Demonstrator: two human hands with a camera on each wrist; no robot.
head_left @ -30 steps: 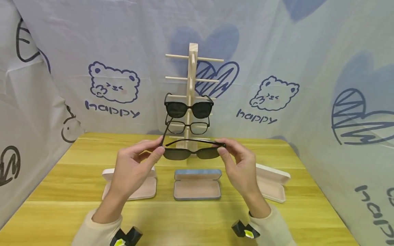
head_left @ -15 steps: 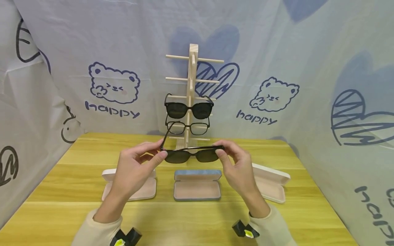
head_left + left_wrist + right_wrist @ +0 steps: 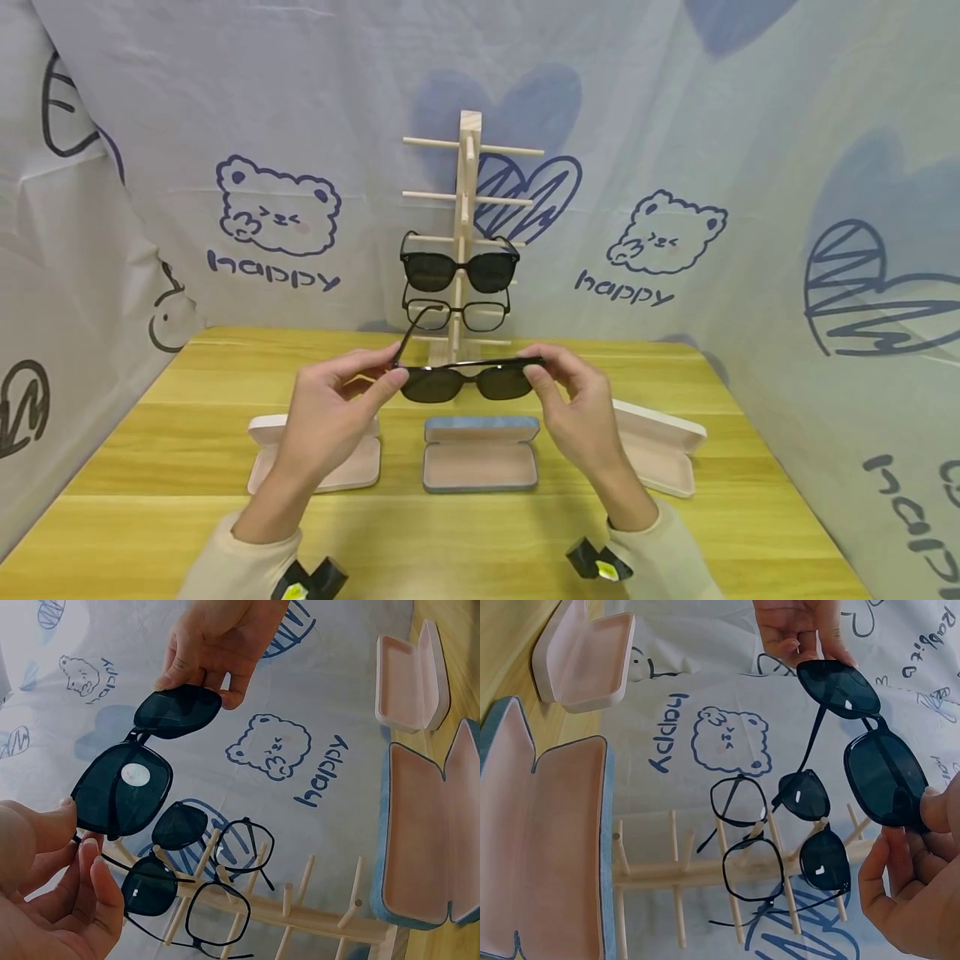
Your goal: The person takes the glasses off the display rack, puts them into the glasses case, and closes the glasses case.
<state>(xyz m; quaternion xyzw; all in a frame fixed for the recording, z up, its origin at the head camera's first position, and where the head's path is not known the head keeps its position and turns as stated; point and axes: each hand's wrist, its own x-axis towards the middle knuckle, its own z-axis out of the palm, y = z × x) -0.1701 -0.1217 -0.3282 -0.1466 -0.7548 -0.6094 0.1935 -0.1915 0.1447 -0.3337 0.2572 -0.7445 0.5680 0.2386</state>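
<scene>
A pair of black sunglasses (image 3: 504, 382) is held level between both hands above the table. My left hand (image 3: 326, 408) pinches its left end between thumb and fingers, and my right hand (image 3: 581, 408) pinches the right end the same way. The left temple arm sticks out toward the back, while the other lies across behind the top of the lenses. In the left wrist view, a pale round sticker or glare spot (image 3: 135, 775) shows on one lens. Behind them, a wooden display stand (image 3: 468, 167) carries another pair of sunglasses (image 3: 491, 272) above black-framed clear glasses (image 3: 487, 315).
Three glasses cases lie open on the wooden table (image 3: 480, 550): a white one (image 3: 367, 462) at left, a blue one (image 3: 482, 427) in the middle, a white one (image 3: 693, 429) at right, partly behind my right hand. Bare pegs (image 3: 513, 150) top the stand. Printed cloth hangs around.
The held sunglasses have come down slightly and tilted, so the folded temple arm now lies closer to the lens tops. The right hand has shifted a little to the left.
</scene>
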